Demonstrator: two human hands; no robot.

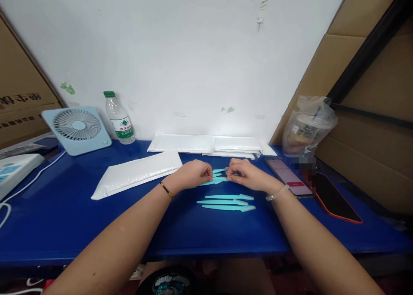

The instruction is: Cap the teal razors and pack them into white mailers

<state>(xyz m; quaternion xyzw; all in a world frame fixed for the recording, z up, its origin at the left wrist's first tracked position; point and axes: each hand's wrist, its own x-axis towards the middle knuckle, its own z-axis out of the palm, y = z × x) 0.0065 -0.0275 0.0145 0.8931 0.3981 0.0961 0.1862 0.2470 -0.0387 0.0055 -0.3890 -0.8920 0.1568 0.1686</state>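
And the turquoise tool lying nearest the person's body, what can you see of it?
The turquoise tool is slim and looks like plastic. Its handle tapers to a thin end at the left; at the right is a wider, blade-like head with a paler edge. It lies flat on the blue table, crosswise before the person, in front of two similar tools. Neither the left hand nor the right hand touches it. Whether it touches the next one I can't tell.

The water bottle's (120,118) label (123,127) shows 农夫山; the characters on the left cardboard box (24,108) and smartphone screen (288,176) are illegible.
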